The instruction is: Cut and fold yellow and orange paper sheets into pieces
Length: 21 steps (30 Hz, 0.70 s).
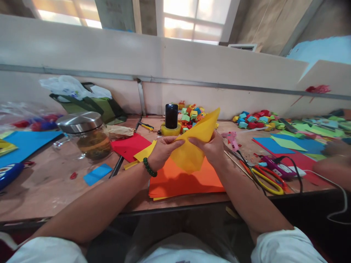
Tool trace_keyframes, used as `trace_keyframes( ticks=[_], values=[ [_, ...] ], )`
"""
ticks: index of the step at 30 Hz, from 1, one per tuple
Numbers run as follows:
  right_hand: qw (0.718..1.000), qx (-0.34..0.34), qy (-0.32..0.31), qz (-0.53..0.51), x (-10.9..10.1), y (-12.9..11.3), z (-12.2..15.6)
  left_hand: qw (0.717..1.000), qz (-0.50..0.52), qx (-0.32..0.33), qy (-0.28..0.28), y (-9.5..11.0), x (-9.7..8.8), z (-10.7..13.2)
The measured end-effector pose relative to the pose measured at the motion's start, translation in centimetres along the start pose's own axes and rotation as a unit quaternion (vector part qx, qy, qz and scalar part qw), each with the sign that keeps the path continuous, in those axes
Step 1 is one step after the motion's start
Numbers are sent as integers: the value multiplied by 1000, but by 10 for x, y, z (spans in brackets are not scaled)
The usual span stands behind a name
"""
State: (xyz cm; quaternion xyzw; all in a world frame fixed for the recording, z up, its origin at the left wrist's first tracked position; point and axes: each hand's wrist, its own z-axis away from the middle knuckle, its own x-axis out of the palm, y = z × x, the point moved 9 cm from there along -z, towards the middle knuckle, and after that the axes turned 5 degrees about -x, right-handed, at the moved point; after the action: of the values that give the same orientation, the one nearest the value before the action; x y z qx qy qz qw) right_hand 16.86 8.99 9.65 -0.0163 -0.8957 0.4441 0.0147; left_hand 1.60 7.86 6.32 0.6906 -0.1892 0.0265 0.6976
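Between my two hands is a yellow sheet (189, 160), bent along a slanting line with its upper part rising to a point at the right. My left hand (166, 149) pinches its left edge, thumb on top; a dark green bead bracelet circles that wrist. On the other side my right hand (210, 146) grips the sheet with the thumb pressed on the fold. The fingers behind the sheet are hidden. Directly below lies a stack of orange sheets (175, 186), with a yellow edge showing at its bottom.
A lidded glass jar (93, 144) stands left, near a blue piece (98, 174) and red sheets (130, 146). Behind my hands are a phone (171, 116) and small coloured paper cubes (192, 115). Scissors (267, 180), a pink glue gun (231, 140) and another person's hand (334, 164) are right.
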Motion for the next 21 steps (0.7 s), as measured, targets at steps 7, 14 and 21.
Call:
trace_keyframes(
  ticks=[7, 14, 21],
  values=[
    [1000, -16, -4, 19, 1, -7, -1, 1000, 13, -11, -1, -3, -2, -3],
    [1000, 13, -8, 12, 2, -5, 1, 999, -44, 10, 14, 3, -3, 3],
    [993, 43, 24, -108, -21, 1, -16, 997, -82, -3, -5, 15, 4, 11]
  ],
)
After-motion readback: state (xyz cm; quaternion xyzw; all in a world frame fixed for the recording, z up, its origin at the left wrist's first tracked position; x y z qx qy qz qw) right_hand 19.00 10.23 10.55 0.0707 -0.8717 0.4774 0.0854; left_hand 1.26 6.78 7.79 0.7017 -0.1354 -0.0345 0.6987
